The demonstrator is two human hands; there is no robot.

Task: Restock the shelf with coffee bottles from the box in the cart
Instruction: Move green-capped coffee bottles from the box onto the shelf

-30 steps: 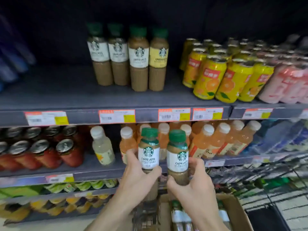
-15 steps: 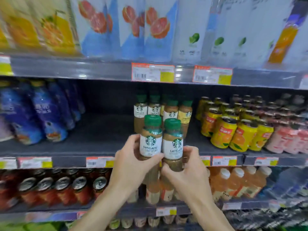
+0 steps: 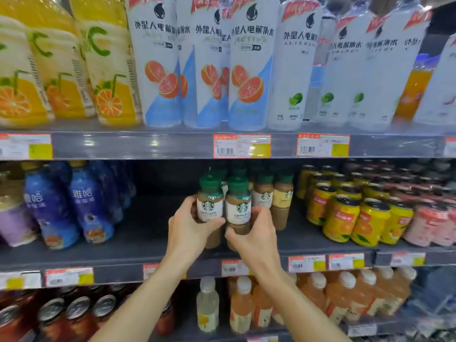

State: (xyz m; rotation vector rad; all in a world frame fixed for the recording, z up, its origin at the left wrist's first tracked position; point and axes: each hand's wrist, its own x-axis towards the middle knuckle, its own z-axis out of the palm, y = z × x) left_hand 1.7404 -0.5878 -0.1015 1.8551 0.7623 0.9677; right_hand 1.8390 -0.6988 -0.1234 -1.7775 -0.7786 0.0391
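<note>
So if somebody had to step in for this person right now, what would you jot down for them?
Left hand grips one green-capped brown caffe latte bottle; right hand grips a second, matching one. Both bottles are upright, side by side, at the front of the dark middle shelf.
Done: a few coffee bottles already stand further back on that shelf.
Left: set these two down in front of them, then fetch more. The box and cart are out of view, so how many remain cannot be told.
</note>
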